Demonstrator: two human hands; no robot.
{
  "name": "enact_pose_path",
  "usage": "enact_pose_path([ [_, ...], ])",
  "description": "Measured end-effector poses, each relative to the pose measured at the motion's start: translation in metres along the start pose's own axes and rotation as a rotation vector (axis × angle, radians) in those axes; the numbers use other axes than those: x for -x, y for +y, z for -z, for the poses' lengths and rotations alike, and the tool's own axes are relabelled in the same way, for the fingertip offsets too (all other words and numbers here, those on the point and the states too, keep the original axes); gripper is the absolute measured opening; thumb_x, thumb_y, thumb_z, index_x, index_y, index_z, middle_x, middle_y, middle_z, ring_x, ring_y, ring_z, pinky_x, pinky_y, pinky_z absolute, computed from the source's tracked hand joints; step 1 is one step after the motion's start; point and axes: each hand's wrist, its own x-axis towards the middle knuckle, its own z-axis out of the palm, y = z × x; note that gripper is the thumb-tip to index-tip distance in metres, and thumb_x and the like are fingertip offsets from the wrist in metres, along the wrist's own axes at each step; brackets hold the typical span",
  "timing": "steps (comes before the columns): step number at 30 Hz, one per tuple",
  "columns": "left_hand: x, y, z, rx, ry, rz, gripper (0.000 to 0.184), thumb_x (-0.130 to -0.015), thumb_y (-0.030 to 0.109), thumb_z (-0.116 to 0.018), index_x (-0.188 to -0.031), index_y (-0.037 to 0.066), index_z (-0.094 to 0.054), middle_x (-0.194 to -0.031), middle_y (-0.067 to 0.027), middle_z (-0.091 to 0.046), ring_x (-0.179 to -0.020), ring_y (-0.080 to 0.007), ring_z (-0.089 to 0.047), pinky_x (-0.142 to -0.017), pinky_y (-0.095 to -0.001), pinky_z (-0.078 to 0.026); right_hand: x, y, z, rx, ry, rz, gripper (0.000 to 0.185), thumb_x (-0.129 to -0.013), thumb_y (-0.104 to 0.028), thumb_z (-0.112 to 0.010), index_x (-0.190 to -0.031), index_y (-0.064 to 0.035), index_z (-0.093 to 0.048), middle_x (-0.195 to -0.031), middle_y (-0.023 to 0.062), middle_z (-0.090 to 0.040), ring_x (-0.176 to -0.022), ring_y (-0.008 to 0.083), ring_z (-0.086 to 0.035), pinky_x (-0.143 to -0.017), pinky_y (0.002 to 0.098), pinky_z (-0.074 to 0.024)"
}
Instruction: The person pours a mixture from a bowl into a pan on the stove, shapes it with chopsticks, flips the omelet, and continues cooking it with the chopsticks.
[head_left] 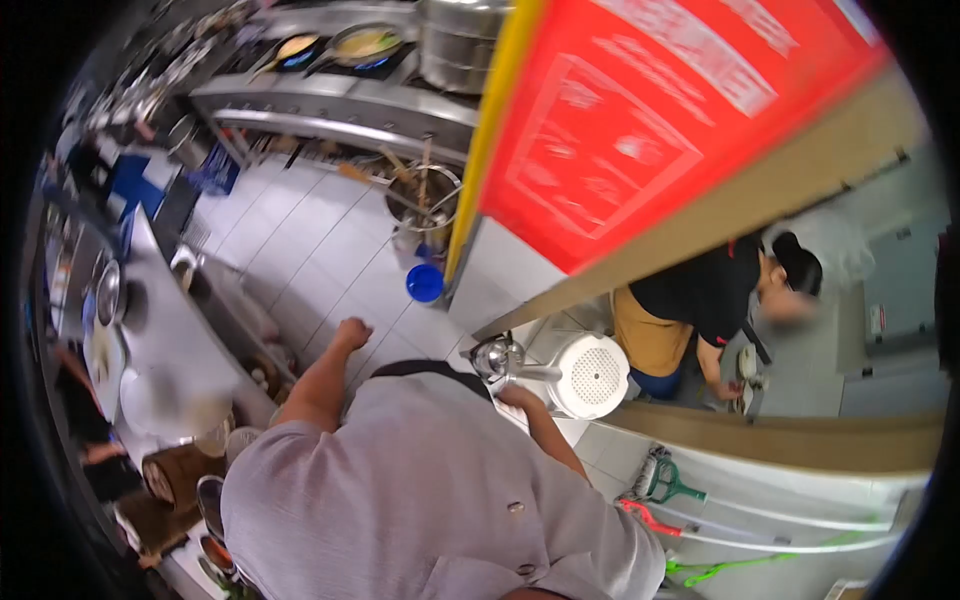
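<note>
My left hand [352, 333] hangs in front of me over the tiled floor, its fingers curled in and nothing visible in them. On the other side, my right hand [518, 397] is closed at a shiny metal vessel [494, 357], low beside my waist. The fingers are partly hidden, so the exact grip does not show. Just right of that hand stands a white round item with a perforated top [592, 376], like a stool or bucket. Whether the vessel touches it, I cannot tell.
A red sign board [600, 130] with a yellow edge rises ahead. Pans [365, 44] sit on a lit stove. A pot with utensils [425, 190] and a blue container [425, 283] are below. A steel counter [180, 310] runs left; a co-worker [690, 300] and mops [680, 490] are right.
</note>
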Motion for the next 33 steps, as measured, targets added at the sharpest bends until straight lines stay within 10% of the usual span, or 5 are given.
enact_pose_path([
  [7, 0.013, -0.009, 0.059, 0.412, 0.451, 0.235, 0.036, -0.086, 0.035, -0.067, -0.084, -0.001, -0.070, -0.083, -0.0232, -0.069, -0.081, -0.0404, -0.067, -0.072, -0.0470, -0.054, -0.096, -0.261, 0.107, -0.362, 0.352, 0.607, 0.031, -0.095, -0.030, -0.058, -0.111, -0.0043, -0.066, -0.089, 0.0148, -0.069, -0.078, 0.0258, -0.069, -0.073, 0.0371, -0.0538],
  [14, -0.093, -0.082, 0.195, 0.562, 0.390, 0.130, 0.036, -0.091, 0.030, -0.067, -0.073, -0.001, -0.065, -0.060, -0.0135, -0.064, -0.059, -0.0275, -0.066, -0.061, -0.0377, -0.051, -0.292, -0.289, 0.161, -0.396, 0.401, 0.122, 0.026, -0.099, -0.027, -0.055, -0.114, -0.0077, -0.065, -0.087, 0.0057, -0.071, -0.068, 0.0145, -0.067, -0.061, 0.0282, -0.0527],
  [22, -0.337, 0.010, 0.372, 0.469, 0.293, -0.477, 0.045, -0.087, 0.026, -0.070, -0.124, 0.004, -0.057, -0.113, -0.0216, -0.065, -0.095, -0.0333, -0.066, -0.080, -0.0419, -0.054, -0.396, -0.405, 0.346, -1.132, 0.985, -0.005, 0.028, -0.096, -0.022, -0.057, -0.116, -0.0034, -0.061, -0.074, 0.0134, -0.071, -0.057, 0.0196, -0.068, -0.053, 0.0315, -0.0531],
  [27, -0.422, 0.044, 0.357, -0.185, 0.215, -0.645, 0.072, -0.086, 0.033, -0.070, -0.145, 0.007, -0.038, -0.146, -0.0253, -0.038, -0.122, -0.0441, -0.049, -0.096, -0.0509, -0.048, -0.490, -0.398, 0.414, -0.565, 0.978, -0.600, 0.059, -0.084, -0.046, -0.062, -0.136, -0.0171, -0.055, -0.142, 0.0207, -0.048, -0.125, 0.0459, -0.049, -0.104, 0.0458, -0.0419],
  [33, -0.460, 0.035, 0.312, -0.177, -0.033, -0.670, 0.061, -0.080, 0.027, -0.075, -0.130, 0.002, -0.049, -0.119, -0.0202, -0.059, -0.105, -0.0410, -0.059, -0.090, -0.0470, -0.051, -0.543, -0.379, 0.394, -0.480, 0.842, -0.354, 0.042, -0.092, -0.050, -0.054, -0.121, -0.0211, -0.064, -0.120, 0.0127, -0.066, -0.116, 0.0308, -0.060, -0.094, 0.0534, -0.0445],
])
